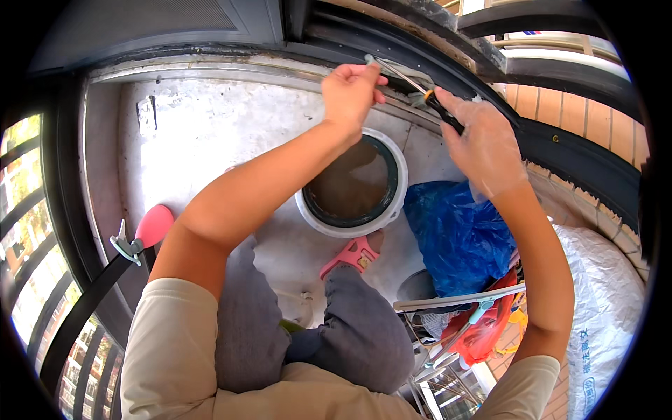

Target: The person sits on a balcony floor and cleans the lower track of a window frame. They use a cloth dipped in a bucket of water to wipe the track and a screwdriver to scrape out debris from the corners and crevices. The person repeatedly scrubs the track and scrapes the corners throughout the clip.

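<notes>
My right hand (pixel 488 143), in a thin clear plastic glove, grips a screwdriver (pixel 445 113) by its black handle with an orange collar. The metal shaft slants up and left along a dark metal frame (pixel 420 49). Bare and closed, my left hand (pixel 350 94) has its fingertips at the screwdriver's tip. A small pale green lump (pixel 369 61) shows there; whether my fingers pinch it or only touch it is hard to make out. Below my left wrist stands a round bucket (pixel 401 171) with a pale rim, holding murky brown water.
Beside the bucket lies a blue plastic bag (pixel 458 234), with a red bag (pixel 486 332) nearer me. A white sack (pixel 603 301) stands at the right edge. A pink paddle-shaped piece (pixel 155 225) is fixed near the dark rail at left. My foot wears a pink sandal (pixel 352 257).
</notes>
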